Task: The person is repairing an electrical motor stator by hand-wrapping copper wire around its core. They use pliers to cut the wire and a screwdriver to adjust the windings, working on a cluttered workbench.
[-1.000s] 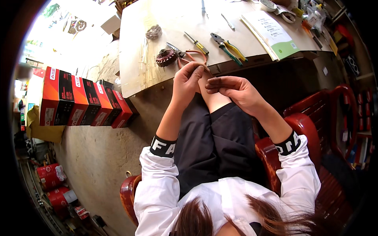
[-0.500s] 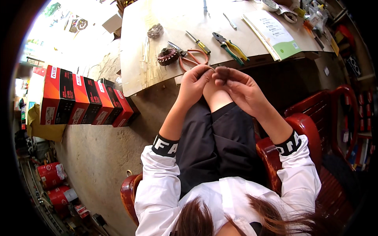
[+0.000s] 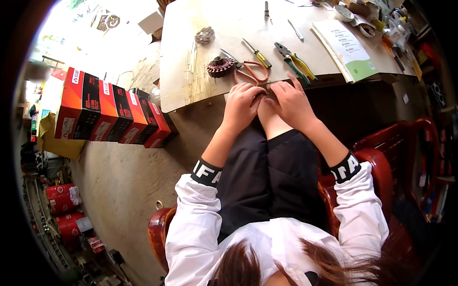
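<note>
Head view shows the left hand and right hand with fingertips close together, any grip impossible to tell, while a dark ridged core, scissors and pliers lie just beyond on the bench, apparently for easy reach.

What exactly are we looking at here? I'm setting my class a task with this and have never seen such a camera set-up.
There is no machine: a seated person works with two bare hands. The view comes from the left one of two wide cameras worn on the head, looking down, so straight edges bend near the rim.

On the table lie scissors with orange handles, a screwdriver, pliers, a booklet and a dark toothed ring.

The left hand and right hand are close together by the table's near edge. Whatever their fingers may hold is too small and dark to make out.
</note>
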The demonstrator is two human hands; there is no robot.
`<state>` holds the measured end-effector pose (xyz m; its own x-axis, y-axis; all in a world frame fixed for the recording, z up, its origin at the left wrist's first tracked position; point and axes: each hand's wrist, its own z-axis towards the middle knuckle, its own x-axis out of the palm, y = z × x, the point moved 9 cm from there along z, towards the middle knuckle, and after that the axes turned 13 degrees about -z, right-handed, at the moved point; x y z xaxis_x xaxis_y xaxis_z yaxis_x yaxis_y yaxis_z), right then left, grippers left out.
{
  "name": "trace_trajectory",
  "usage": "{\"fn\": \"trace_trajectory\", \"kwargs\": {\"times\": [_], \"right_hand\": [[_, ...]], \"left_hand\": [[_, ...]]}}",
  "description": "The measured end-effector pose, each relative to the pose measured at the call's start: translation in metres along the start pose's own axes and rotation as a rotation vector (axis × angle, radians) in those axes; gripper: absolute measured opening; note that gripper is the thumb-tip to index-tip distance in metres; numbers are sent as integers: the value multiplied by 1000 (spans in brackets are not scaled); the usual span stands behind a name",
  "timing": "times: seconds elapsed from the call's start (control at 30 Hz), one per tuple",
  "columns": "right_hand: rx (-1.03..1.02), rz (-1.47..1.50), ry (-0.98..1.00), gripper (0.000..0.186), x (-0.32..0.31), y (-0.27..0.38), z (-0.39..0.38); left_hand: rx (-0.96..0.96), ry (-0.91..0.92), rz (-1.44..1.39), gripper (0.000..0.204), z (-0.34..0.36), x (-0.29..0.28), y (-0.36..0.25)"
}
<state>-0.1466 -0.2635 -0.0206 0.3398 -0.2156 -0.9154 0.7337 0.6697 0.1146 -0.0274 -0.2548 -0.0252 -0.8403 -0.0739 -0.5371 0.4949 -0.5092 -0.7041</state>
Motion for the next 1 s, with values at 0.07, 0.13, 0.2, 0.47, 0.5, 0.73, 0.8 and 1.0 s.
{"fn": "trace_trajectory", "kwargs": {"times": [0.07,0.13,0.2,0.47,0.5,0.73,0.8,1.0], "right_hand": [[17,127,147,23,15,-5,-3],[96,398,177,20,13,-11,-6],[231,754,320,24,23,-15,-9],[77,867,291,25,10,24,2],[57,810,294,26,9,27,1],[280,1175,513,28,18,21,-22],[483,1417,512,29,10,9,-30],[480,2307,237,29,-18,-6,-18]], "left_hand": [[28,-23,54,20,-1,-13,7],[54,-31,198,40,1,-23,25],[-16,-97,354,61,11,-38,43],[-395,26,363,70,29,-63,140],[-386,-49,288,67,28,-69,140],[-624,-404,-764,38,-17,-98,175],[-770,-457,-891,37,-45,-106,152],[-667,-365,-1153,42,-121,-114,116]]}}
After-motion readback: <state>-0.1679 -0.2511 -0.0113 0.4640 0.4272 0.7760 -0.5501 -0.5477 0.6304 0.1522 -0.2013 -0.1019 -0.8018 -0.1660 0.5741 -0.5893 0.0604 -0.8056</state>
